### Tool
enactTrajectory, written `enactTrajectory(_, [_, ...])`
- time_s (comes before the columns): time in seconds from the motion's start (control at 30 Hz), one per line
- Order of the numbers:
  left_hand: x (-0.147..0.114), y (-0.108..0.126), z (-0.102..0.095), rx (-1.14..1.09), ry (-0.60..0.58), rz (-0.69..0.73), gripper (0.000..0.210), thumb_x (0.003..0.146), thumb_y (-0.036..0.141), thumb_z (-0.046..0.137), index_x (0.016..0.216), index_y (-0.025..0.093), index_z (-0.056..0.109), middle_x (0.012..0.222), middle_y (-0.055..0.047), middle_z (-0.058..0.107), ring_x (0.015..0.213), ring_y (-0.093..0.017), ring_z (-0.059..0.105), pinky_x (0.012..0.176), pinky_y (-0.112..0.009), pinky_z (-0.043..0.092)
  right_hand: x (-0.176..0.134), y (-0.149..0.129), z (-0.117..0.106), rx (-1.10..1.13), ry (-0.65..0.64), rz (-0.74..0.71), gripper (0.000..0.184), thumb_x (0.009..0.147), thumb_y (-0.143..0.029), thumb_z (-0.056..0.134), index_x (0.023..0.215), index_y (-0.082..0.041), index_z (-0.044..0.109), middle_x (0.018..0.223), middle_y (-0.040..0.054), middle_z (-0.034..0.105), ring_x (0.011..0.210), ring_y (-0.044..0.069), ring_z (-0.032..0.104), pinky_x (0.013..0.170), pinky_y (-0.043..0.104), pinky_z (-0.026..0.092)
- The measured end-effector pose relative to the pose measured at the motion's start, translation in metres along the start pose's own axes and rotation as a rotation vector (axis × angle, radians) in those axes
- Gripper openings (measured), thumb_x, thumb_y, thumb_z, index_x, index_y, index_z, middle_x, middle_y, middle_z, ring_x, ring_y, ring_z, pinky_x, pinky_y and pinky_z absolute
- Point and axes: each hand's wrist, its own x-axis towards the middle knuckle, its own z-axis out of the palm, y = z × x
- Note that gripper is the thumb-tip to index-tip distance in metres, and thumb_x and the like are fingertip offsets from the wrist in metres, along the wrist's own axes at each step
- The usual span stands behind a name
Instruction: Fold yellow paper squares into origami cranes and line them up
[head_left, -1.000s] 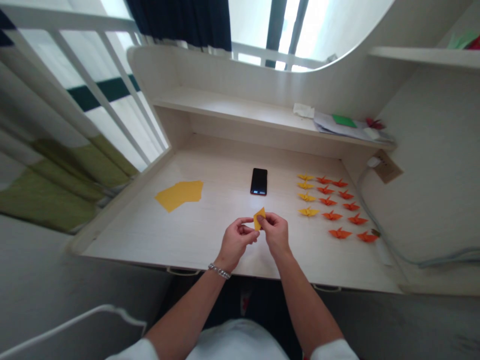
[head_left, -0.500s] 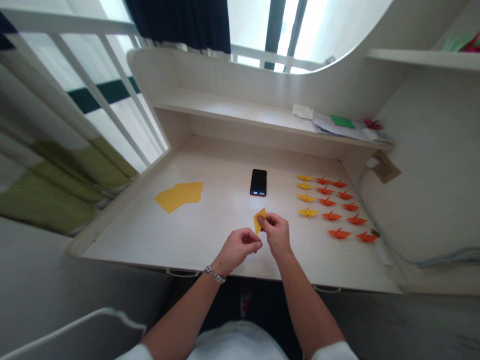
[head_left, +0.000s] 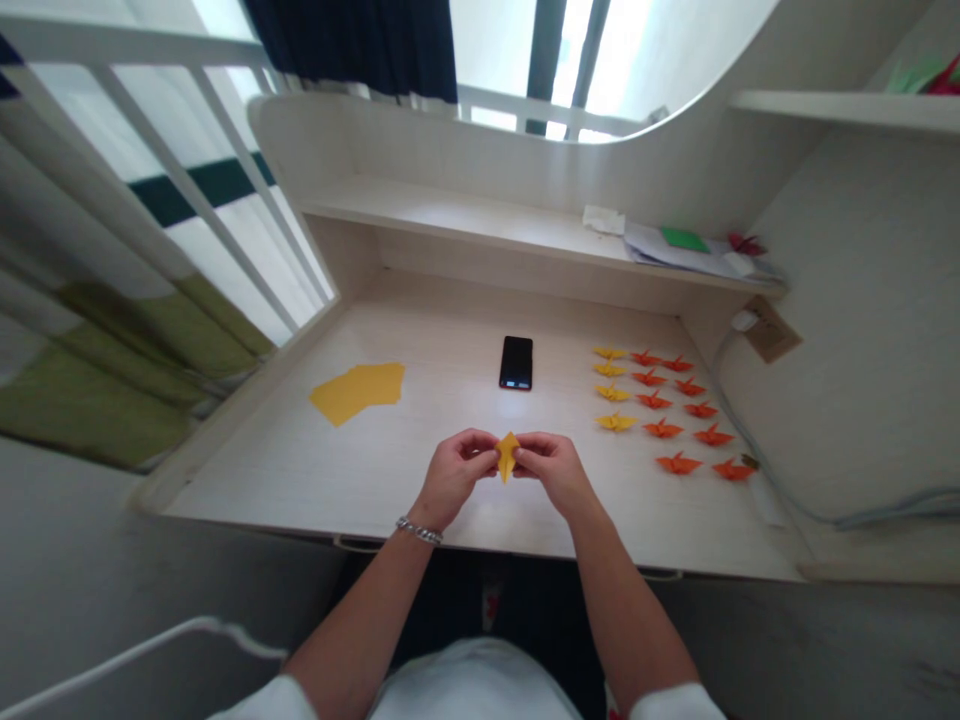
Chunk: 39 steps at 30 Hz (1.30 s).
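Observation:
Between my two hands is a small piece of folded yellow paper (head_left: 507,457), a narrow diamond with a crease down its middle. My left hand (head_left: 459,473) pinches its left edge with thumb and fingers; a silver chain bracelet (head_left: 419,530) circles that wrist. On the opposite edge, my right hand (head_left: 551,468) has the same kind of pinch. Both hands are just above the front part of the desk. To the right stand yellow paper cranes (head_left: 615,423) in a column, beside two columns of orange paper cranes (head_left: 662,429).
Flat yellow paper sheets (head_left: 358,392) lie overlapping on the desk's left side. A black phone (head_left: 517,362) rests beyond my hands. Papers and a green square (head_left: 684,240) sit on the shelf (head_left: 450,219) at the back. A cable (head_left: 795,510) runs along the right wall.
My left hand has come up and taken hold of the folded paper's left side. The paper has turned upright and moved slightly left and nearer, with my right hand still on it.

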Motion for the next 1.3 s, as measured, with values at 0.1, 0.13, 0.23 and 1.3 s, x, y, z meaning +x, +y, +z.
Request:
enactTrajectory(0.1, [0.0,-0.004,0.0,-0.035,-0.013,0.005,0.015,0.068,0.022,0.071,0.079,0.014,0.066,0.074,-0.001,0.065,0.067,-0.014,0.062,0.063,-0.027,0.053,0.0,0.0,-0.003,-0.017,0.014,0.016,0.028,0.059,-0.03,0.079,0.083,-0.016,0.075,0.073,0.0063,0.073,0.064,0.019,0.068,0.062,0.032,0.056])
enactTrajectory(0.13, [0.0,-0.004,0.0,-0.048,-0.022,0.006,0.013,0.069,0.022,0.07,0.078,0.014,0.065,0.073,-0.001,0.065,0.066,-0.014,0.062,0.063,-0.026,0.053,0.0,0.0,-0.004,-0.017,0.016,0.018,0.028,0.058,-0.03,0.08,0.082,-0.016,0.076,0.073,0.0065,0.073,0.063,0.019,0.068,0.061,0.032,0.056])
enactTrajectory(0.23, [0.0,-0.003,0.0,-0.084,-0.04,-0.002,0.012,0.068,0.021,0.07,0.077,0.014,0.066,0.073,-0.002,0.065,0.066,-0.014,0.063,0.064,-0.027,0.053,0.0,0.001,-0.008,0.009,-0.006,0.026,0.03,0.054,-0.029,0.082,0.081,-0.015,0.076,0.075,0.0072,0.074,0.064,0.019,0.068,0.063,0.033,0.056])
enactTrajectory(1.3, [0.009,-0.021,0.002,0.162,-0.063,-0.004,0.026,0.071,0.036,0.072,0.079,0.012,0.065,0.067,-0.005,0.067,0.057,-0.014,0.061,0.054,-0.025,0.048,0.012,0.012,-0.007,-0.172,0.172,-0.171,0.034,0.064,-0.03,0.075,0.092,-0.018,0.06,0.069,0.0023,0.07,0.062,0.017,0.065,0.059,0.029,0.051])
